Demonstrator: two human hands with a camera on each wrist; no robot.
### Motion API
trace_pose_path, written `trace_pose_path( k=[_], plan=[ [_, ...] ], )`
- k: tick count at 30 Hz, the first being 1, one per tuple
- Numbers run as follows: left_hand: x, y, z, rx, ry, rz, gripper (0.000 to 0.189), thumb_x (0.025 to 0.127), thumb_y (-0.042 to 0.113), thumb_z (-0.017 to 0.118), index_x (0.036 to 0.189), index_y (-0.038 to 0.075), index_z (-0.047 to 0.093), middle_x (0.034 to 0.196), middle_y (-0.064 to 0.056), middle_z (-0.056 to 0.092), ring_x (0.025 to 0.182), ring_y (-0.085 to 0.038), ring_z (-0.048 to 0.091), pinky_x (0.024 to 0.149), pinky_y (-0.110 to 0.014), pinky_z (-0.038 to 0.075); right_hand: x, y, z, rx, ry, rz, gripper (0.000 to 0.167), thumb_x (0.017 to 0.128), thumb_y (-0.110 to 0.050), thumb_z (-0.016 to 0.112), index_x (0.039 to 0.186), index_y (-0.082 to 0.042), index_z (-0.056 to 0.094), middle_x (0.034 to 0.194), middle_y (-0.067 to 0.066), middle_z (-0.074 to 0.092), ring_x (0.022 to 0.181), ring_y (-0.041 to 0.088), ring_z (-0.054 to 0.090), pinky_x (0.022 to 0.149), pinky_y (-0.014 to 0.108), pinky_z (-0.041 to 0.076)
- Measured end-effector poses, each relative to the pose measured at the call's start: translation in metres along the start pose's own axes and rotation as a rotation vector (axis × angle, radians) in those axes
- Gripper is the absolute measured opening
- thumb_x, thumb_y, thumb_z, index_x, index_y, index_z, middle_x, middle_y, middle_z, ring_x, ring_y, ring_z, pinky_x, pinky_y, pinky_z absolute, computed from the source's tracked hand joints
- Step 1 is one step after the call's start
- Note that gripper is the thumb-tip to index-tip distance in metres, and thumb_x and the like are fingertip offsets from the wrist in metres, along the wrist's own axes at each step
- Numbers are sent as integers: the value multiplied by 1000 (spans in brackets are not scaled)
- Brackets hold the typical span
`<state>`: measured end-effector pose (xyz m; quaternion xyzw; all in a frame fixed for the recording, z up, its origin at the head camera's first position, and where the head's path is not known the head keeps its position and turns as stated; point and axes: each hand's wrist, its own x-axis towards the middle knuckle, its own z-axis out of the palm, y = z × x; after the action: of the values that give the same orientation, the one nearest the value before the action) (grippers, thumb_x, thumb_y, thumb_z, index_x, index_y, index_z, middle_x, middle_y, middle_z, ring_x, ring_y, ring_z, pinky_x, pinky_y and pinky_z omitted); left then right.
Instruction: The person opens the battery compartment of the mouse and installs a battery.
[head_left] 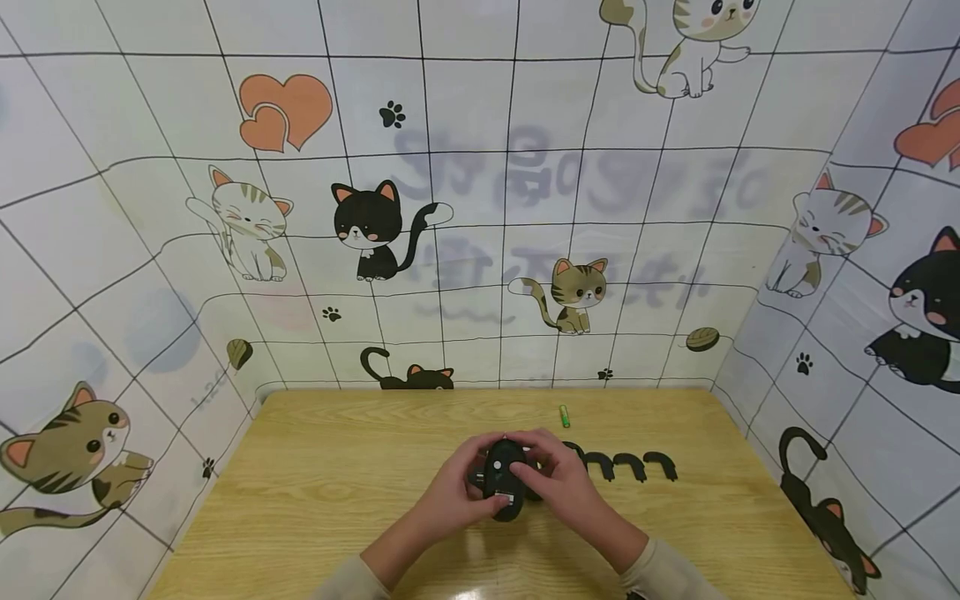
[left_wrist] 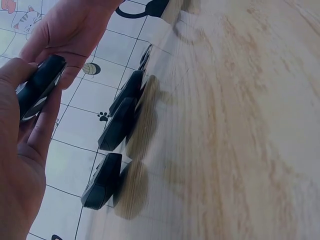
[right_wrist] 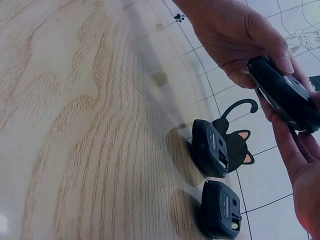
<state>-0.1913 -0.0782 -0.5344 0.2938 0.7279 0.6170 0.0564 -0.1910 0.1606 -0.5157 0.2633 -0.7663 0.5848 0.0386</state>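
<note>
Both hands hold a black computer mouse (head_left: 506,475) above the table, its underside with a white label facing the head camera. The left hand (head_left: 454,485) grips its left side, thumb on the lower part. On its other side the right hand (head_left: 564,483) grips it, thumb lying on the underside near the upper part. The same mouse (left_wrist: 42,87) appears between the hands in the left wrist view. More black mice, such as one mouse (right_wrist: 210,148) and another mouse (right_wrist: 220,211), stand on the table beyond, mostly hidden by the hands in the head view.
Several curved black pieces, perhaps mouse covers (head_left: 630,465), lie in a row to the right. A green battery (head_left: 565,417) lies near the back edge of the wooden table (head_left: 337,467). A cat-print cloth (head_left: 465,250) hangs behind and at the sides.
</note>
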Motion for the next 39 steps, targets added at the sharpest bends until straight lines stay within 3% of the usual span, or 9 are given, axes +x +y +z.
trace_pose_path(
  k=[8,12,17,29,39],
  plan=[
    [-2,-2,2,-48,18,-24,83,94,7,88,163,29,47,150,-11,58,119,-24,72,78,-41,69,1,-1,-1,44,-56,89,47,106,-16,79,151,-20,66,143,13,61,117,37,71,85,33,65],
    [-2,-3,3,-55,33,-36,82,94,7,87,163,24,47,148,-15,58,119,-24,72,78,-39,69,1,-1,-2,79,-107,125,53,105,-14,79,156,-20,62,150,15,55,122,37,69,87,36,66],
    [-2,-3,4,-68,33,-48,82,94,6,88,163,25,46,147,-15,58,121,-24,71,78,-40,69,2,-1,-2,84,-114,150,52,106,-16,78,156,-22,62,151,15,56,123,36,68,87,36,66],
    [-2,-5,3,-70,30,-31,81,95,8,87,163,23,46,151,-16,57,124,-25,70,78,-40,69,3,-2,-3,77,-101,163,50,105,-15,80,152,-20,65,150,14,59,124,37,68,88,35,65],
    [-4,-8,4,-80,25,-52,82,95,10,88,163,27,45,154,-13,56,127,-25,70,80,-42,69,5,-2,-2,71,-100,159,49,104,-13,81,150,-14,66,149,19,64,125,39,70,88,34,65]
  ],
)
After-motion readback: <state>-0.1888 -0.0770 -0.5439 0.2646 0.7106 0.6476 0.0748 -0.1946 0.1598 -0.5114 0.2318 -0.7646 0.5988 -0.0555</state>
